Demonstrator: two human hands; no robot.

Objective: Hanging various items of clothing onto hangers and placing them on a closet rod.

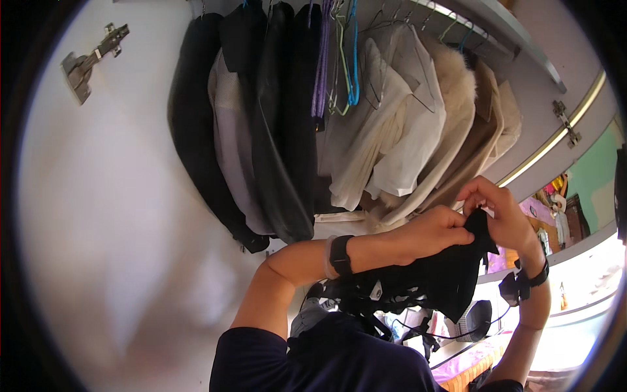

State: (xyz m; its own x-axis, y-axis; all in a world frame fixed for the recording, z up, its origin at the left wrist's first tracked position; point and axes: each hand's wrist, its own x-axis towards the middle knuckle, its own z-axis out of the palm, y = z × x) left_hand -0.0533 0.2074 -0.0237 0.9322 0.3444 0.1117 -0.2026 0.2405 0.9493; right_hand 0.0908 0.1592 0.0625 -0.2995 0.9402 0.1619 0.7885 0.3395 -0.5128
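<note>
Gripping black cloth [450, 277] right of centre, my left hand [439, 230] and right hand [499, 209] pinched it — a white patch [376, 291], lower centre, was too small to read.

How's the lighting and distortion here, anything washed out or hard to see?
Head view: strong glare washes out the lower right, and soft shadow dims the white panel at left. Head view: the fisheye leaves dark corners, and the black cloth is too dark to show many folds.
</note>
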